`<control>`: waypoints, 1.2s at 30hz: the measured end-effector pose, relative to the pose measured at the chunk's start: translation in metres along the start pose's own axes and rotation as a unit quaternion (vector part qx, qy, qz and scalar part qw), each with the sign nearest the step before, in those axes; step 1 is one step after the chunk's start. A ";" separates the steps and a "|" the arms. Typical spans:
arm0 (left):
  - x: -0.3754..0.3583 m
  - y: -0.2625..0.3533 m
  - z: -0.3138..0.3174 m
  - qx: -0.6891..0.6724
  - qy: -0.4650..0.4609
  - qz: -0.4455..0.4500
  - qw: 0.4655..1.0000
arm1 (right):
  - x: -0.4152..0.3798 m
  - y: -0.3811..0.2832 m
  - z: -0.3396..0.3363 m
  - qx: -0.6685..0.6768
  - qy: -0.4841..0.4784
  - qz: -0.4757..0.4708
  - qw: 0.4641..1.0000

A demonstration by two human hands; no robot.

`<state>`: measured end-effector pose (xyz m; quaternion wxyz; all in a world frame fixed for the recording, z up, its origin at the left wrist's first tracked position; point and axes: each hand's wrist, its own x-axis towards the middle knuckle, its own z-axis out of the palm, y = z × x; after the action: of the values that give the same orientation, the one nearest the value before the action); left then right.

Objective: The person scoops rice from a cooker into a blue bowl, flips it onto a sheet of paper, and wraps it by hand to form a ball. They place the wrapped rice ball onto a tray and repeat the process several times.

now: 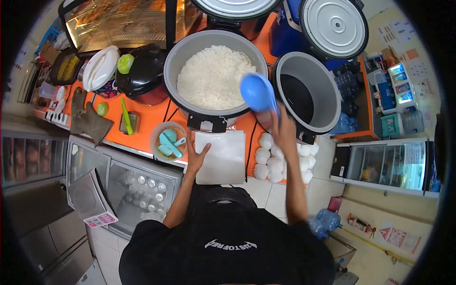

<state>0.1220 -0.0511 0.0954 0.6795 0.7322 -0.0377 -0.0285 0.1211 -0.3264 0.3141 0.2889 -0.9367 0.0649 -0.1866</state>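
A large grey pot of white rice (216, 76) stands open on the orange counter. My right hand (283, 127) is closed on a blue scoop (255, 90), held over the right rim of the rice pot; the scoop is slightly blurred. My left hand (196, 154) has its fingers spread at the left edge of a stack of white paper sheets (221, 159) in front of the pot. Left of that hand is a bowl (154, 142) with turquoise utensils (170, 143). Several white wrapped bundles (274, 165) lie near my right forearm.
A second grey pot (325, 92), dark inside, stands right of the rice pot. Leftward are a black cooker (145, 71), a green-handled tool (126, 116) and brown gloves (88, 118). A scale (90, 197) sits at lower left. Open lids rise behind the pots.
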 end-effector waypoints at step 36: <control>0.061 0.065 -0.009 -0.005 -0.013 0.063 0.998 | 0.109 -0.064 0.153 -0.197 -0.438 -0.087 0.873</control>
<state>0.1827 -0.0530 0.1614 0.6832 0.7244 -0.0923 0.0048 0.2822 -0.2190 0.2675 0.0803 -0.9619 -0.1144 0.2350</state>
